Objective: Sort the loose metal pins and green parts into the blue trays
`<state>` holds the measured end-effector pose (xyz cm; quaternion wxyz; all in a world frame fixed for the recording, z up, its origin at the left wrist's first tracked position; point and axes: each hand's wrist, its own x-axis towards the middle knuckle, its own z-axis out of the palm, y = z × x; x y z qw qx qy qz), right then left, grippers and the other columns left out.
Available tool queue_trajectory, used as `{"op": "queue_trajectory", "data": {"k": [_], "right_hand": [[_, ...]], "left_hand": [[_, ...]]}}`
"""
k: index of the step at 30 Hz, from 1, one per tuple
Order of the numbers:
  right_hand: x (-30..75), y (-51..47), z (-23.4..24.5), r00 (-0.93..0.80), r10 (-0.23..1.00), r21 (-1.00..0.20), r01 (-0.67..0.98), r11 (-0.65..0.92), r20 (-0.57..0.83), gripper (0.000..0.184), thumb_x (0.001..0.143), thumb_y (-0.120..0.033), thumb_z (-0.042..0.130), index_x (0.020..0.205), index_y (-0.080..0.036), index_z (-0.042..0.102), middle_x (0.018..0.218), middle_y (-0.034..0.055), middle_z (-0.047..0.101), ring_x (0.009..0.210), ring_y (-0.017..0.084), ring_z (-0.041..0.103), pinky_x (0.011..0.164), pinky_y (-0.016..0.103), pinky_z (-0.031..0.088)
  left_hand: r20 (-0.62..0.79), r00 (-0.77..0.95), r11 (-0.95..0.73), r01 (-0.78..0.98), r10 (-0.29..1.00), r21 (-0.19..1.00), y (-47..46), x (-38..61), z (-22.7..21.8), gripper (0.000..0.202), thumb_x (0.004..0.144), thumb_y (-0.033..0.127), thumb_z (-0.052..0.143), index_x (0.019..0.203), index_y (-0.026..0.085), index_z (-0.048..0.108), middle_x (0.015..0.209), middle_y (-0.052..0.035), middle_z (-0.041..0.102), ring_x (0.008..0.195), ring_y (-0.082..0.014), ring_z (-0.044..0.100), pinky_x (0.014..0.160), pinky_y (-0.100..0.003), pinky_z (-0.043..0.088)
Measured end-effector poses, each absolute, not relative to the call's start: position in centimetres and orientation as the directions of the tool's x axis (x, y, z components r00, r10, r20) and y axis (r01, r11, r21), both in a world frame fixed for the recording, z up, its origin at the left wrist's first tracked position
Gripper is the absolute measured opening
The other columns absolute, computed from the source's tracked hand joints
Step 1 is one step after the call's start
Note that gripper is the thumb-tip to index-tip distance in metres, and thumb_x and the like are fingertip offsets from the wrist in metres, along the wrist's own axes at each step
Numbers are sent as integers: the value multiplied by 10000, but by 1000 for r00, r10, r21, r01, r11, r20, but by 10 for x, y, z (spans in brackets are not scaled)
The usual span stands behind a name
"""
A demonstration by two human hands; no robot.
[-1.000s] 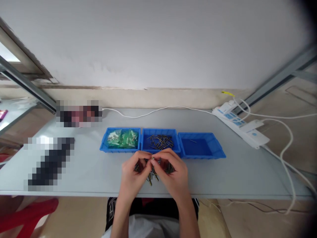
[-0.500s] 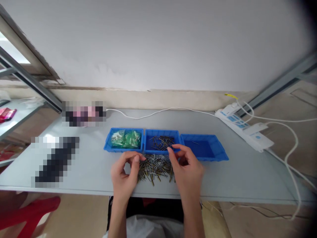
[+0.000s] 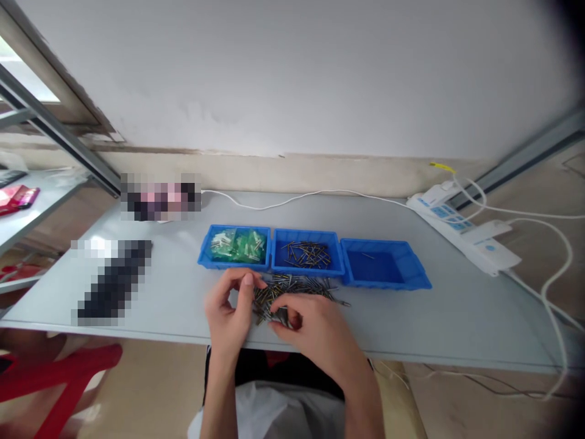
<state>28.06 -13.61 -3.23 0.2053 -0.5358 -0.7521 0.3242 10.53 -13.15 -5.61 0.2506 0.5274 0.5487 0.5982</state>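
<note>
1. Far left on the grey table [image 3: 137, 317], I see two blurred-out patches, one dark and one pinkish; I cannot tell what they are.
2. Next comes a row of three blue trays, touching side by side. The left tray [image 3: 234, 263] holds green bags of small parts.
3. My left hand [image 3: 228, 317] hovers in front of that tray, at the left edge of the pile of pins [image 3: 292, 289]. Thumb and fingers are curled toward each other with a gap between them; I cannot tell if a pin sits between the tips.
4. The pile lies loose on the table, just in front of the middle tray [image 3: 307, 268], which holds more pins.
5. My right hand [image 3: 315, 329] rests on the near side of the pile, fingers bent down into the pins. Whether they pinch one, I cannot tell.
6. The right tray [image 3: 388, 281] holds one lone pin.
7. Far right, a white power strip [image 3: 461, 235] lies along the table's back corner, with white cables [image 3: 543, 231] looping off it.
</note>
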Motion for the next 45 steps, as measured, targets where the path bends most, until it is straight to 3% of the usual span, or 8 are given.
{"op": "queue_trajectory", "data": {"k": [6,14,27,36,45], "right_hand": [[264,-138,-39,-312,950,-603,763,234,-26,167,823,-137,879,836,-275,787,694,-49,747,598,158,645,577,288,299],[260,-138,-43,-294,954,-554,805,214,-59,164,839,-126,858,832,-273,786,707,-35,780,640,189,707,591,307,275],[269,-136,-45,-270,963,-592,779,208,-16,149,890,-121,800,836,-257,767,640,-50,704,559,154,614,581,289,311],[273,-133,-48,-263,964,-613,755,234,44,134,910,-141,816,849,-248,762,642,-57,678,565,149,602,577,282,323],[285,-129,-50,-249,966,-664,712,229,66,132,945,-171,776,844,-249,744,602,-74,633,530,135,550,568,274,336]], "left_hand": [[324,-344,-252,236,882,938,-133,107,-57,264,1066,362,650,864,216,739,775,-22,760,670,-163,674,668,-280,550],[337,-310,-257,271,889,928,-131,106,-58,304,1076,405,627,862,213,726,767,-26,762,638,-158,663,646,-272,553],[343,-285,-253,309,895,917,-128,109,-61,344,1085,440,606,848,218,719,757,-28,764,624,-157,658,629,-268,542],[358,-270,-273,305,894,912,-127,110,-62,278,1082,355,612,870,220,731,755,-15,773,613,-145,657,623,-257,529],[304,-287,-203,333,908,921,-124,108,-65,321,1092,411,602,875,208,723,758,-19,771,608,-146,656,619,-253,526]]}}
